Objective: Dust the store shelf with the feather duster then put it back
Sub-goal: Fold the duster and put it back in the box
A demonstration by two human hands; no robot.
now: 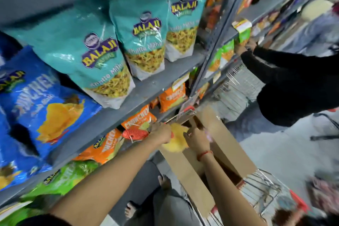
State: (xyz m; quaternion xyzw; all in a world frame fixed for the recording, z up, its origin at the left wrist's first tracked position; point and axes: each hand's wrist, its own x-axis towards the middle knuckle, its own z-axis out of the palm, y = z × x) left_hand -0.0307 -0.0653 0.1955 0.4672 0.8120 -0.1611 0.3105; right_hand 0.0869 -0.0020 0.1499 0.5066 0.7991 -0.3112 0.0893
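The feather duster has a ribbed red handle and a fluffy yellow head. My left hand is closed around it where handle meets head, beside the lower shelf of orange snack bags. My right hand touches the yellow head from the right, fingers curled against it, above an open cardboard box in a wire cart. The grey store shelf above carries teal snack bags.
Blue chip bags stand at the left, green bags lower down. Another person in a black sleeve reaches to the shelf at the right. The wire cart stands right below my arms. My bare feet show on the floor.
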